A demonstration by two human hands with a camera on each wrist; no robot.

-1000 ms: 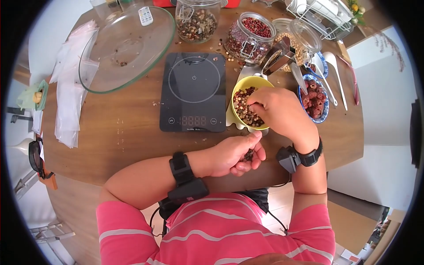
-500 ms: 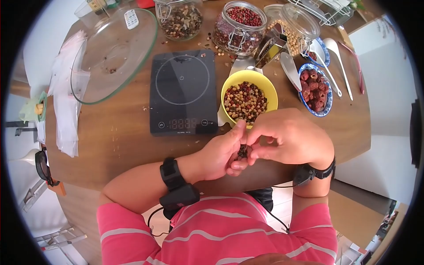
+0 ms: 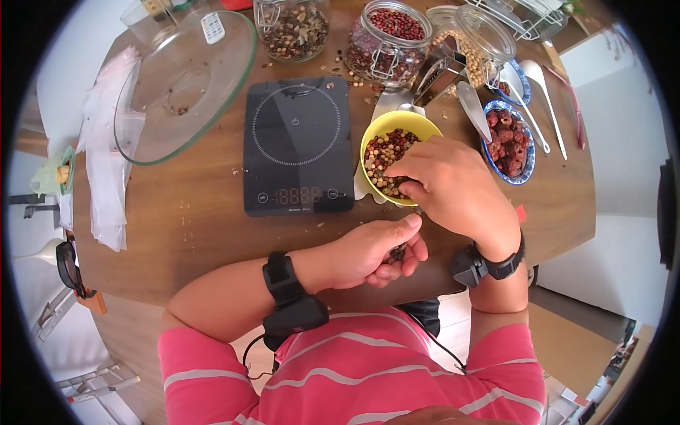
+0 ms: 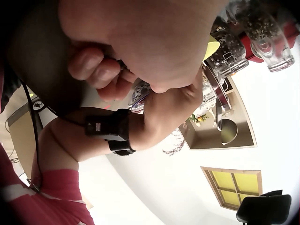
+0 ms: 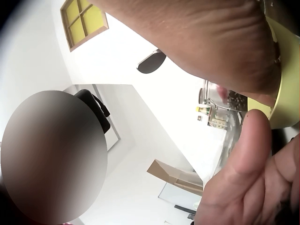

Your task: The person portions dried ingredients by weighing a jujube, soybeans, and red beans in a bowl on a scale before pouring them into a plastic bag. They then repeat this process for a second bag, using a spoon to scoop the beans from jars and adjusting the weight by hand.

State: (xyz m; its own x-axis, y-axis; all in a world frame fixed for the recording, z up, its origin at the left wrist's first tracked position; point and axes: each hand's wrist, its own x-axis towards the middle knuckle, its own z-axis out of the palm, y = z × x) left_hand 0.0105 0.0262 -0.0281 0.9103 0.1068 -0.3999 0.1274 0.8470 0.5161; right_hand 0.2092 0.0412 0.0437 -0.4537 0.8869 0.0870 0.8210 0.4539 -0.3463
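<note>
A yellow bowl (image 3: 404, 122) holds mixed red, tan and dark peppercorn-like grains (image 3: 386, 157). The right hand (image 3: 453, 185) reaches over its right side, fingertips down among the grains; whether they pinch any is hidden. Just below the bowl, the left hand (image 3: 375, 252) is turned palm up, its fingers curled round a small heap of dark grains (image 3: 398, 253). In the left wrist view the left hand's curled fingers (image 4: 101, 72) hide most of that heap. The right wrist view has the yellow bowl (image 5: 287, 75) at the right edge.
Left of the bowl lies a black scale (image 3: 297, 145). Farther left are a glass lid (image 3: 188, 92) and plastic bags (image 3: 106, 163). Behind stand a jar of red grains (image 3: 388, 44) and other jars. A blue-rimmed dish (image 3: 508, 142) and white spoons (image 3: 544, 106) are at the right.
The right hand was at the left palm half a second ago and has moved up into the bowl. The left hand has shifted slightly right, still holding dark grains.
</note>
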